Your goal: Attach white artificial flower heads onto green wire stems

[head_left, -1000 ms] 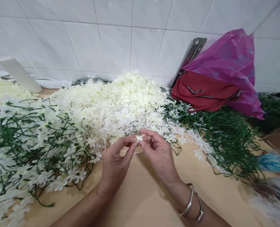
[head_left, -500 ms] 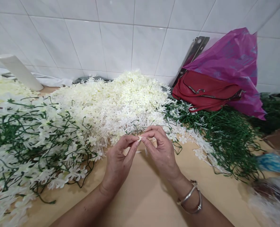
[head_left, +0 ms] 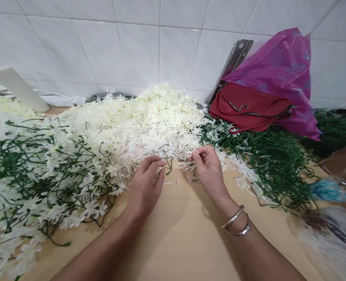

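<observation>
A: only got the head view here, so how much is done?

B: hard to put a number on it tbh. Left side of the table (head_left: 173,238) has a big tangled heap of white flowers on green stems (head_left: 52,171), so I'd call that the made-up lot. Middle is a mound of loose pale blossoms (head_left: 161,111), and over on the right there's a thick pile of bare-looking green stems (head_left: 275,164). Going by those two, I'd guess there's plenty left.

A: and the bit being worked on?

B: small white piece (head_left: 194,152), up at the fingertips of the right hand (head_left: 209,169). That grip is a pinch, thumb against forefinger, with the piece poking out at the far end. Too small to tell if it's a whole blossom or just part of one.

A: left hand doing anything?

B: left hand (head_left: 146,183) looks released to me. Thumb and fingers parted, nothing clearly pinched, fingertips just beside a curved green stem (head_left: 169,167). Can't say if they touch it. The white piece is well apart from that hand. A few thin white strands (head_left: 178,183) lie on the table between the two.
</observation>
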{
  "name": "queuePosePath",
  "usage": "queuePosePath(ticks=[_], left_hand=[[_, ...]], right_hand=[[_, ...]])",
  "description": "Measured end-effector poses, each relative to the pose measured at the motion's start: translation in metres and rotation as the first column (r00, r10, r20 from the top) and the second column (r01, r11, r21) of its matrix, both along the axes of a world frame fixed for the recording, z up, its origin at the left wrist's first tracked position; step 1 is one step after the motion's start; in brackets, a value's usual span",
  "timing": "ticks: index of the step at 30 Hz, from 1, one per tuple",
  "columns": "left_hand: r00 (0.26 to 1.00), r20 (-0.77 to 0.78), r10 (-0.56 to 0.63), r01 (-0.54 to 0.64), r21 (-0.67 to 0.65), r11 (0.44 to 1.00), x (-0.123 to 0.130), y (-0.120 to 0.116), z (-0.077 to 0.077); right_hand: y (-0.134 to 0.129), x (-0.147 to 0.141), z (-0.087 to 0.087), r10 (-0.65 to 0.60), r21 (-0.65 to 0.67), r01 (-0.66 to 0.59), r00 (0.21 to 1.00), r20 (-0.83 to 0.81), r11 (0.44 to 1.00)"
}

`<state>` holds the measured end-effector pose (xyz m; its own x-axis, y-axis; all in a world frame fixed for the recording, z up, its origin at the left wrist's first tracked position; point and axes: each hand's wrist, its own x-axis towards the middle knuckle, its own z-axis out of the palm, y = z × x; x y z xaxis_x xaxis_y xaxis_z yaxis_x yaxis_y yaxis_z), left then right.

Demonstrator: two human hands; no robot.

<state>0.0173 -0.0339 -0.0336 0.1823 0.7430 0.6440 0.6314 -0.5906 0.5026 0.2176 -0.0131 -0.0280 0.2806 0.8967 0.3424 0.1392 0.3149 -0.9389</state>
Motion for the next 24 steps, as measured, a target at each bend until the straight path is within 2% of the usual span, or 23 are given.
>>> queuePosePath(ticks=[4,7,10,15,17,19,20,22,24], left_hand=[[0.946,-0.314,0.076,-0.07,0.031,0.997,0.004,0.005,0.006],[0.88,-0.468,0.082,-0.069,0.045,0.997,0.009,0.015,0.014],[0.843,-0.538,-0.002,0.023,0.032,0.999,0.014,0.031,0.021],[0.841,-0.529,-0.116,0.124,-0.021,0.992,0.012,0.051,0.034],[0.899,-0.414,-0.145,0.145,-0.03,0.989,0.006,0.052,0.044],[0.982,-0.082,-0.169,0.163,-0.076,0.984,0.0,0.05,0.054],[0.978,0.126,-0.166,0.181,-0.125,0.975,-0.002,0.048,0.058],[0.854,0.504,-0.133,0.288,-0.245,0.926,-0.007,0.044,0.062],[0.67,0.739,-0.066,0.432,-0.316,0.845,-0.009,0.04,0.06]], right_hand=[[0.002,0.001,-0.003,-0.026,-0.012,0.026,0.999,0.029,1.0],[0.003,0.002,-0.005,-0.027,-0.004,0.028,0.998,0.049,1.0],[0.004,0.003,-0.008,-0.021,0.008,0.02,0.998,0.059,1.0],[0.004,0.003,-0.008,-0.014,-0.005,0.014,0.999,0.047,1.0],[0.004,0.002,-0.007,-0.013,-0.012,0.014,0.999,0.034,1.0],[0.004,0.001,-0.005,-0.006,-0.017,0.006,1.0,0.001,1.0],[0.004,0.0,-0.005,0.003,-0.019,-0.003,1.0,-0.027,1.0],[0.003,-0.002,-0.002,0.034,-0.031,-0.037,0.994,-0.101,0.999],[0.001,-0.006,0.002,0.075,-0.06,-0.088,0.98,-0.185,0.994]])
